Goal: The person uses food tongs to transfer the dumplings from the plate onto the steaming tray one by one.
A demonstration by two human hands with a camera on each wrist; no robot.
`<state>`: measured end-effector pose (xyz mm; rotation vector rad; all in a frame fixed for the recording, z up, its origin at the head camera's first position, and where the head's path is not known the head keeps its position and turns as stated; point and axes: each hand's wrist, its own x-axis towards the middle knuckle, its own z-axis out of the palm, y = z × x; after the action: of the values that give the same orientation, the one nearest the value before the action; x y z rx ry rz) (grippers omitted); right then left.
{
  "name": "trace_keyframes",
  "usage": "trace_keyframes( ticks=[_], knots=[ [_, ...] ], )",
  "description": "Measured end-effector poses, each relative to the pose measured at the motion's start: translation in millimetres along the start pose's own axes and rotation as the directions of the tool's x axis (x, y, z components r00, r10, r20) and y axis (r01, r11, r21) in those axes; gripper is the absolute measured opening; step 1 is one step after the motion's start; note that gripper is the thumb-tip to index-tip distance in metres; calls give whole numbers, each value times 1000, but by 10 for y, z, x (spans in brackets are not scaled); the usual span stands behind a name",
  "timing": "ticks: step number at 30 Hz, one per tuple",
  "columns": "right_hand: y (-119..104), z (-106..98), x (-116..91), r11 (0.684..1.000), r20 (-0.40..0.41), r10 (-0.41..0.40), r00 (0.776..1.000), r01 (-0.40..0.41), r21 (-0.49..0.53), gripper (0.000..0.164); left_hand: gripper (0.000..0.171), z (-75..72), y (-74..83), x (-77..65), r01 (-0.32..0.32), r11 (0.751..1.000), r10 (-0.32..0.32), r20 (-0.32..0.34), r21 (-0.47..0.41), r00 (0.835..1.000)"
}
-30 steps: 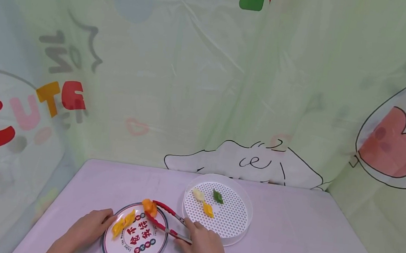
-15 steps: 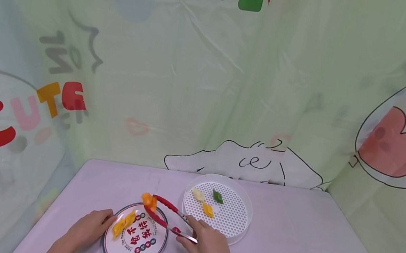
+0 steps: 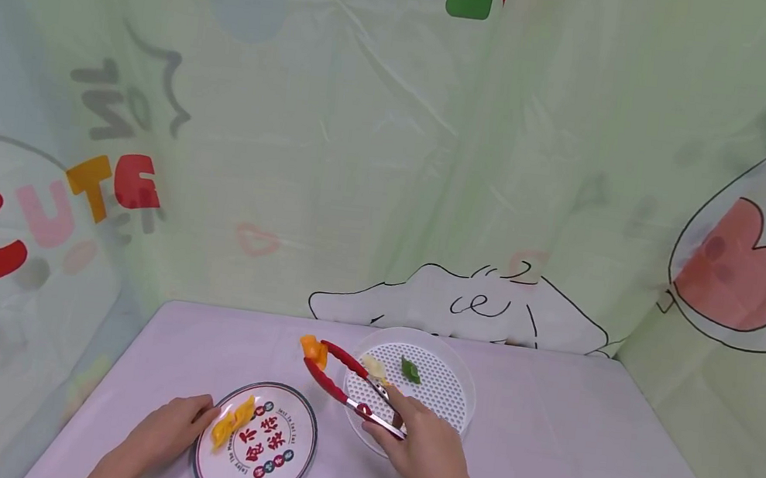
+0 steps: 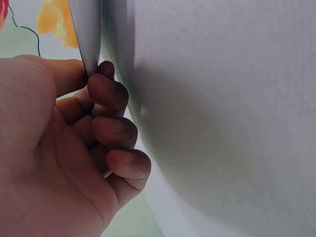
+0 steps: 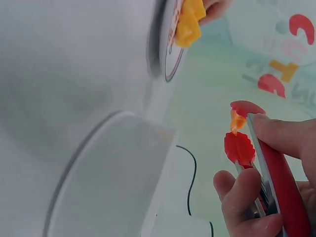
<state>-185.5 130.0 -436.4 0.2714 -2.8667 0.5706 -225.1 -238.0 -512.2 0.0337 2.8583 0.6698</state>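
My left hand (image 3: pixel 170 427) pinches the left rim of a round white plate (image 3: pixel 281 474) with red lettering; in the left wrist view the thumb lies on one side of the plate (image 4: pixel 88 34) and fingers on the other. On that plate lies a twisted yellow piece (image 3: pixel 234 422). My right hand (image 3: pixel 427 446) grips metal tongs (image 3: pixel 326 382) with red tips and handle. Between the tips is an orange dumpling-like piece (image 3: pixel 313 351), held up beyond the plate, left of a white perforated tray (image 3: pixel 466 380). The right wrist view shows the orange piece (image 5: pixel 237 121) between the red tips.
In the tray are a cream piece (image 3: pixel 373 366) and a green piece (image 3: pixel 410 370); a yellow one is mostly hidden behind the tongs and right hand. A printed pale green curtain (image 3: pixel 281 143) stands behind and beside the pale table (image 3: pixel 558 444).
My right hand has lifted the orange piece off the plate with the tongs and carried it up, away and to the right. The left hand and plate have stayed in place.
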Motion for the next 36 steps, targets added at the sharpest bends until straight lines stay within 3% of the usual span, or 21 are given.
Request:
trace_keyframes(
  ticks=[10, 24, 31, 36],
  knots=[
    [185, -176, 16, 991, 18, 131, 991, -131, -22, 67, 22, -12, 5, 2, 14, 1000, -14, 8, 8, 1000],
    [636, -315, 1, 976, 79, 209, 975, -203, -83, 67, 24, 17, 7, 27, 11, 1000, -12, 8, 7, 1000],
    [797, -328, 70, 976, 110, 203, 973, -191, -104, 67, 23, 11, -12, 32, 19, 1000, -19, 8, 6, 1000],
    [854, -351, 197, 983, 96, 145, 985, -132, -131, 63, 27, 2, -17, 44, 21, 1000, -21, 18, 7, 1000]
  ],
)
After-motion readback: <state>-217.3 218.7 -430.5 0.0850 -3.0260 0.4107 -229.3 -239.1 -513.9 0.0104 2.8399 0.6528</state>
